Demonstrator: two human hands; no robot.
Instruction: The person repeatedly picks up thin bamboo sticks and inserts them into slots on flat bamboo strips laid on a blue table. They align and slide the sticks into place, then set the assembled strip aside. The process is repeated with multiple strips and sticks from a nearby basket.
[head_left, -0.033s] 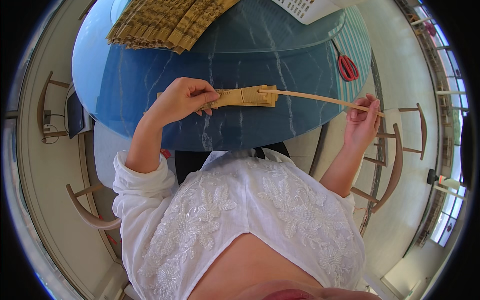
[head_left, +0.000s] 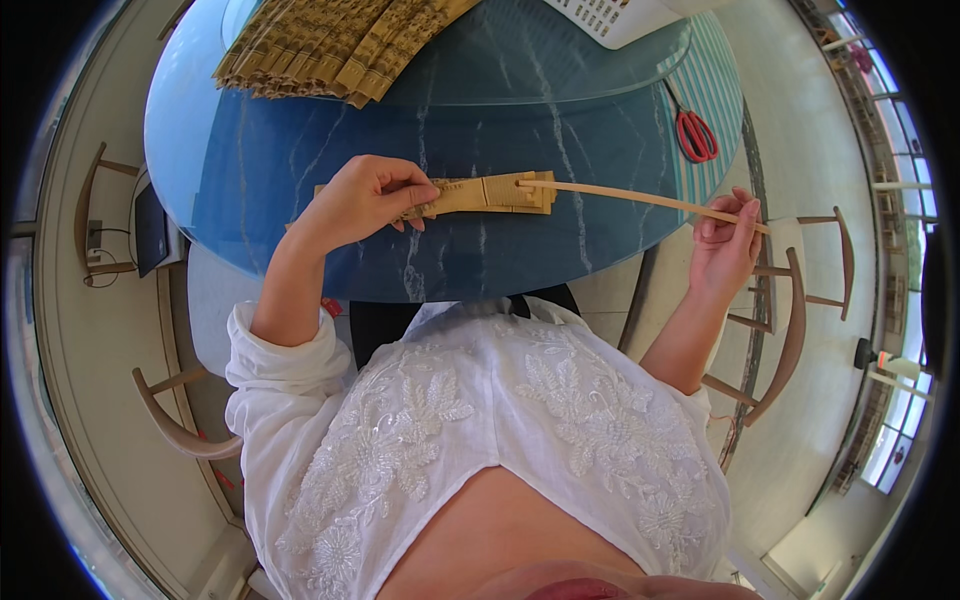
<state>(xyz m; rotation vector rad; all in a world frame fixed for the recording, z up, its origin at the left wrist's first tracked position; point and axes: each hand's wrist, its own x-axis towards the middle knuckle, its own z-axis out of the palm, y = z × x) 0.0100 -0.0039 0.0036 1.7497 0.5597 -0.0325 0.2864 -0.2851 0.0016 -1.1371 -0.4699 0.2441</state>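
In front of me on the blue table [head_left: 470,262] lies a small stack of long gold paper strips [head_left: 505,194] with dark print. My left hand [head_left: 372,200] pinches the strips near their middle, thumb on top, and hides part of them. A slim pale wooden stick [head_left: 630,195] is held by its far right end in my right hand [head_left: 728,240], fingers closed round it. The stick's left tip rests at the strips' right end. Whether it goes into the paper or only lies on it, I cannot tell.
A large fanned pile of similar gold printed strips [head_left: 330,45] lies at the back left, on a raised glass disc [head_left: 480,75]. Behind to the right stands a white perforated basket [head_left: 625,20]. Red-handled scissors [head_left: 696,136] lie near the right edge. Wooden chairs [head_left: 790,340] stand around.
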